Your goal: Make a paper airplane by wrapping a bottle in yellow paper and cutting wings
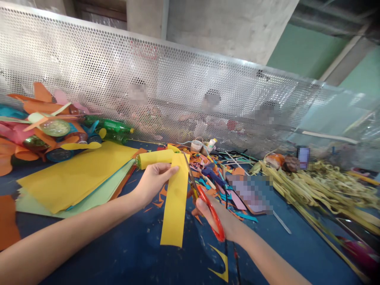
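Note:
My left hand (pixel 154 180) pinches a long yellow paper strip (pixel 175 202) near its top, and the strip hangs down over the blue table (pixel 127 249). My right hand (pixel 218 217) grips red-handled scissors (pixel 208 204). Their blades point up along the strip's right edge, at the paper. A rolled yellow paper tube (pixel 154 157) lies just behind my left hand.
Stacked yellow, green and orange sheets (pixel 77 178) lie to the left. Behind them are paper flowers and green bottles (pixel 114 128). Coloured scraps (pixel 219 178) litter the middle, and yellow-green strips (pixel 320 190) pile up on the right. A perforated metal screen (pixel 178 87) runs along the back, with people behind it.

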Action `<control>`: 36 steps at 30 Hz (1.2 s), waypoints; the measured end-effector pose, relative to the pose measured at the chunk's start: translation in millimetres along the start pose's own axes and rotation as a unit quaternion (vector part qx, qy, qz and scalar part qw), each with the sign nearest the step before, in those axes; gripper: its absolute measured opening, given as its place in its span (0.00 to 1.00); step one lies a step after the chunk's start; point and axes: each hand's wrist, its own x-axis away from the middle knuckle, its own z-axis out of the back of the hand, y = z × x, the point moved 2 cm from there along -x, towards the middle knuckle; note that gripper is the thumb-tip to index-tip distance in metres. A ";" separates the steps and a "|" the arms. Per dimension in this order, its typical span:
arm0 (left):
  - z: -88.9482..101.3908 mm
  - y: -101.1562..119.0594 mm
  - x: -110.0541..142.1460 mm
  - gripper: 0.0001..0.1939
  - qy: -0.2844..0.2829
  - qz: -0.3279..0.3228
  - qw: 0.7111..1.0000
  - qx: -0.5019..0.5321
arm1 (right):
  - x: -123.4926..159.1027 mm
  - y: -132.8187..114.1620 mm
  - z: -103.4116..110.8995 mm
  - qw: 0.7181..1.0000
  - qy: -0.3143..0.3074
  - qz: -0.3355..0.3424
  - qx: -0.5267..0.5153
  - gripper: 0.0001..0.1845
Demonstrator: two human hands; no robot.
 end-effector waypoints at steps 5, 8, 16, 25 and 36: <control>0.4 0.0 0.1 0.15 -0.003 0.000 1.000 -0.008 | -0.6 4.0 -1.3 0.999 0.017 0.001 -0.049 0.19; -0.2 -1.4 0.5 0.15 -0.004 0.010 1.000 0.002 | -2.0 7.7 -5.0 0.997 0.010 -0.012 -0.073 0.21; -6.1 -7.6 3.9 0.14 -0.016 0.026 0.998 0.051 | -7.1 7.3 -8.1 0.997 0.043 -0.013 -0.067 0.25; -6.5 -14.8 4.5 0.14 -0.001 0.042 0.998 0.049 | -7.3 10.2 -13.7 0.999 0.026 -0.012 -0.044 0.29; -7.9 -11.2 5.4 0.13 -0.004 0.033 0.998 0.059 | -7.8 15.4 -16.3 0.994 0.041 -0.044 -0.087 0.29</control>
